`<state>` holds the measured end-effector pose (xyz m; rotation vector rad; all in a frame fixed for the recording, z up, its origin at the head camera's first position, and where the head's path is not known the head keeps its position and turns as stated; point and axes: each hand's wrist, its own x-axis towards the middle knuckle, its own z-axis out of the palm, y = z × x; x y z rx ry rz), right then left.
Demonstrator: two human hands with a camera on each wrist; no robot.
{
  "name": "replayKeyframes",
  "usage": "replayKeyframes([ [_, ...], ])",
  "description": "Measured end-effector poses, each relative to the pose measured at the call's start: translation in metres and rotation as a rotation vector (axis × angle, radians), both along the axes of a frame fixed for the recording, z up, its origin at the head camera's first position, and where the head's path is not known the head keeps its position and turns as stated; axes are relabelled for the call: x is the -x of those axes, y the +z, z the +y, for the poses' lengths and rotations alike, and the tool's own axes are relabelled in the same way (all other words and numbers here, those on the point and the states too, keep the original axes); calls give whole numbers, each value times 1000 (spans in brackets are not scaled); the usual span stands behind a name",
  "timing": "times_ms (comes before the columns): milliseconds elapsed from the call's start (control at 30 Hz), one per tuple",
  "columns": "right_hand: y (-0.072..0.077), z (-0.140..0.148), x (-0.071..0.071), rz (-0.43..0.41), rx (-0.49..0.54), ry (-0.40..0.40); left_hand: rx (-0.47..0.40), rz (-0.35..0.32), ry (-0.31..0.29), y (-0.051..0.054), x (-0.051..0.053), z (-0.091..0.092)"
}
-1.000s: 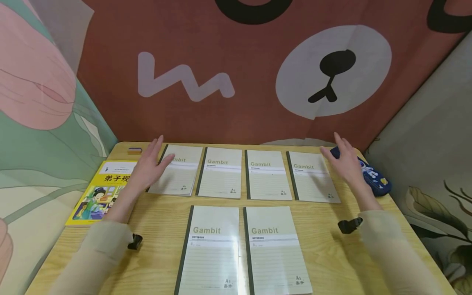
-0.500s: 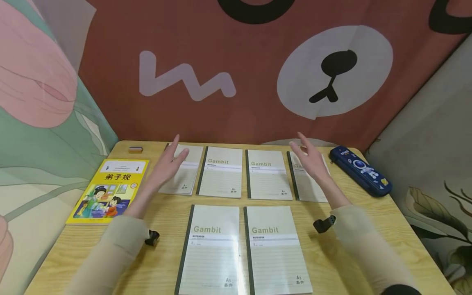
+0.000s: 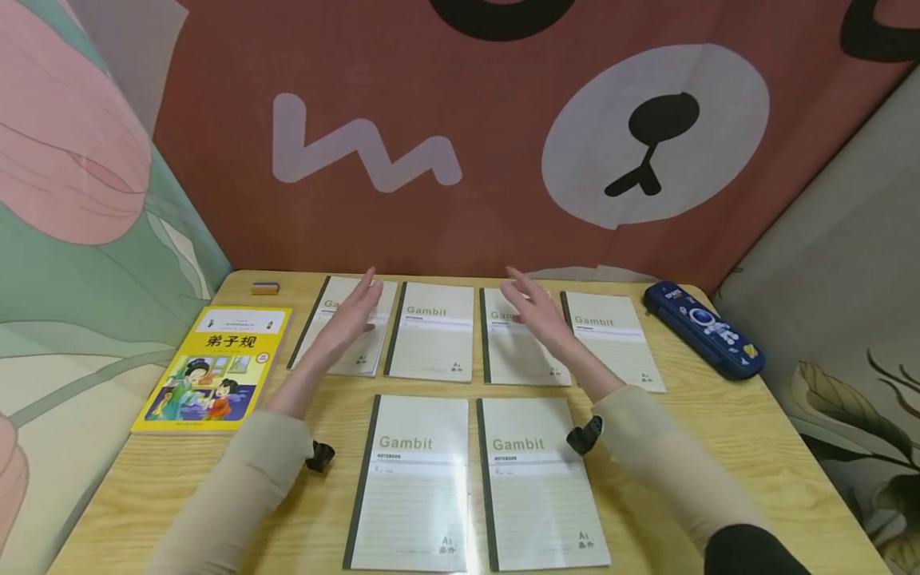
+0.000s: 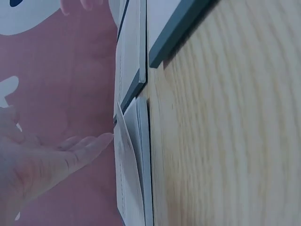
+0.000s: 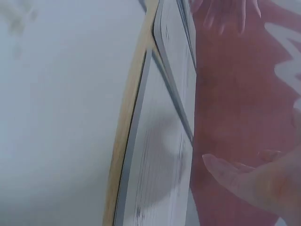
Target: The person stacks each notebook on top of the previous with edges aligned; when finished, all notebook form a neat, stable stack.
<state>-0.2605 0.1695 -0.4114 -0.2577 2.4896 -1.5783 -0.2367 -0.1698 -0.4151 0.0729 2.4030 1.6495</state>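
My left hand (image 3: 345,319) hangs over the leftmost notebook (image 3: 365,350) of the back row, left of the frame's centre, its fingers stretched out and gripping nothing. My right hand (image 3: 537,313) hangs over the third notebook (image 3: 513,351) of that row, just right of centre, its fingers likewise extended with nothing in them, and its shadow falls on the cover. The second notebook (image 3: 431,331) lies between my 2 hands, and the fourth notebook (image 3: 612,345) lies to the right of my right hand. Another 2 notebooks lie side by side at the bottom centre: the front left notebook (image 3: 410,487) and the front right notebook (image 3: 544,491). All 6 lie flat, dark spines to the left. In the left wrist view, 1 notebook's cover stands slightly raised from its pages. A yellow book (image 3: 212,371) lies at the left of the frame, a small striped block (image 3: 265,288) just above it, and a blue case (image 3: 704,329) lies slantwise at the right, all on the wooden table (image 3: 755,447).
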Motion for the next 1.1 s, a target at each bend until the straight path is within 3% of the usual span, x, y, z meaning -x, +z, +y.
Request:
replayKeyframes([
  [333, -5, -38, -4, -202, 221, 42, -20, -57, -44, -5, 4, 12],
  [600, -6, -56, -12, -290, 249, 57, -3, -99, -75, -6, 4, 21],
  [900, -1, -71, -15, -374, 246, -55, 38, -120, -44, -5, 5, 28],
  [1100, 1, -71, -10, -465, 279, -139, -76, -166, 34, -6, 7, 26],
])
